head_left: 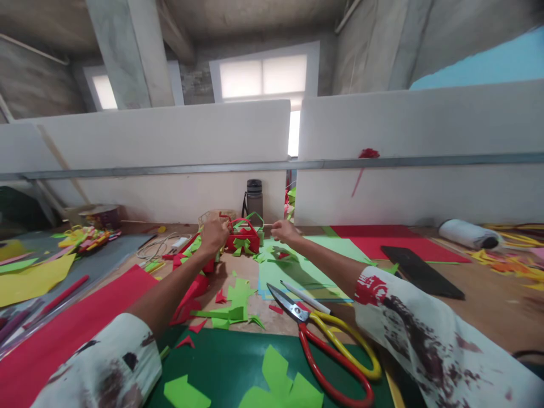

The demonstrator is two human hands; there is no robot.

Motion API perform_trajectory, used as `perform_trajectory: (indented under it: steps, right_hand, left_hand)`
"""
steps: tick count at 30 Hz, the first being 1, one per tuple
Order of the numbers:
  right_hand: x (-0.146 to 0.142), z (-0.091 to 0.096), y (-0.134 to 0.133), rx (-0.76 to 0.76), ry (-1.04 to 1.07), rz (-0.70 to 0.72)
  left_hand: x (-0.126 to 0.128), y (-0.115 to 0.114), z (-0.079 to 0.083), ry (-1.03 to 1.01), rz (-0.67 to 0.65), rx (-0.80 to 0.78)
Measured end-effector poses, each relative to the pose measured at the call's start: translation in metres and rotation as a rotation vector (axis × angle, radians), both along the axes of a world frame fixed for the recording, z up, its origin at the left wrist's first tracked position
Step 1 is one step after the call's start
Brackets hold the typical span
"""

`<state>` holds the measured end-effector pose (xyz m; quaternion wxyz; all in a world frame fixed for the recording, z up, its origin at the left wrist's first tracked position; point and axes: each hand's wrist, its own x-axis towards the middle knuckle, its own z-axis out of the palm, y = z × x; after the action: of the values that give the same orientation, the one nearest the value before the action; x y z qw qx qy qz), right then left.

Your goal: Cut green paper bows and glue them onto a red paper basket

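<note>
Landmark for everything below: the scissors (302, 327), red and yellow handles, blades together and pointing away to the left.

Red paper basket (254, 242): on the table, beyond the blade tips and slightly left, between both hands. Green paper bow (242, 247) on its near face, thin handle arching over the top.

Left hand (216, 231): beyond the scissors and left, just beside the basket. Fingers bent, tips hidden; can't tell whether gripping anything (contact with the basket unclear too).

Right hand (285, 230): straight beyond the blades, right of the basket and apart from it, over the edge of the light green sheets (314, 252). Fingers curled, tips near the thumb; too small to tell if pinching something thin.

White pen (306, 297): just beyond the scissors, lying along the blades. Green cutting mat (212, 345): under the handles and leftward, with a lime paper cutout (280, 385) nearer than the scissors. Lime scraps (238, 297) left of the blades, small red bits mixed in.

Dark drink bottle (255, 198): upright, far beyond the scissors, behind the basket. Black slab (420, 272): right of the scissors and farther off, flat. White roll (467, 234): past that, farther right. Large red sheet (85, 328): well left of the scissors, partly under the left forearm.
</note>
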<state>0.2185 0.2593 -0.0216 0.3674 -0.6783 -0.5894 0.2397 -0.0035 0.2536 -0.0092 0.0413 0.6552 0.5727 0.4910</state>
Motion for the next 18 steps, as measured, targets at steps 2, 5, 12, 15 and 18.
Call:
perform_trajectory:
  steps: [2,5,12,15,18]
  right_hand:
    - [0.002,0.005,-0.004,0.117,-0.033,-0.102]
    - [0.004,0.012,-0.014,0.289,-0.074,-0.246]
    - [0.014,0.038,-0.064,0.586,-0.205,-0.247]
    - [0.016,0.047,-0.105,0.611,-0.314,0.060]
    - [0.008,0.042,-0.165,0.579,-0.433,0.403]
  left_hand:
    - [0.000,-0.005,0.005,-0.134,-0.007,0.054]
    - [0.001,-0.015,0.020,-0.360,-0.052,0.153]
    - [0.007,-0.074,0.077,-0.696,-0.324,0.277]
    - [0.019,-0.124,0.073,-0.640,-0.485,0.251]
    - [0.033,-0.181,0.050,-0.390,-0.685,0.147]
